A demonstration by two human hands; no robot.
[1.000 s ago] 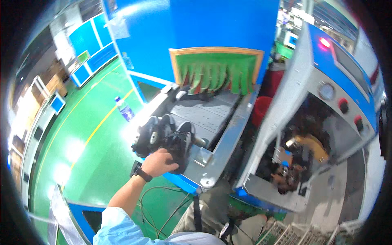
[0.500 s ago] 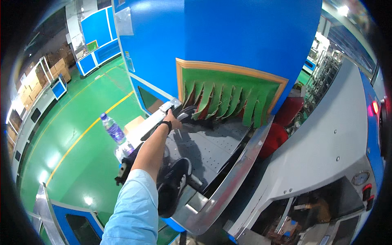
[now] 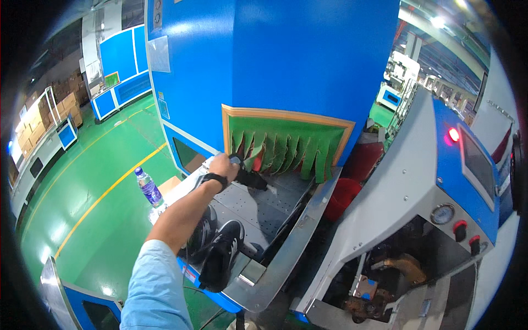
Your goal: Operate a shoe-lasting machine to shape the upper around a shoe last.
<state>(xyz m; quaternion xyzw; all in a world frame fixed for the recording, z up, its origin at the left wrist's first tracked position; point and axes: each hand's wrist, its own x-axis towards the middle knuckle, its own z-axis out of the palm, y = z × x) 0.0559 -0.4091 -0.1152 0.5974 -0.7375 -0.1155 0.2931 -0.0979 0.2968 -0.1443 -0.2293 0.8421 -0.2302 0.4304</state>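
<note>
From the lower left my left forearm, in a light blue sleeve with a black wristband, reaches over a grey perforated conveyor plate. My left hand is closed around a dark shoe by its upper end. That shoe lies in front of a green strip curtain, which hangs in a tan-framed opening of a tall blue machine. Nearer to me, two black and white sneakers, one in front of the other, stand on the plate's near left part. My right hand is out of view.
A water bottle with a purple label stands at the plate's left side. A metal rail bounds the plate on the right. Beyond it are a red bucket and a grey-blue machine with a red lamp. Cartons are stacked far left.
The view has shifted, so the scene sits lower and further left, and more of the right-hand machine shows. My left hand is slightly nearer the curtain, with the dark shoe now plainer beside it.
</note>
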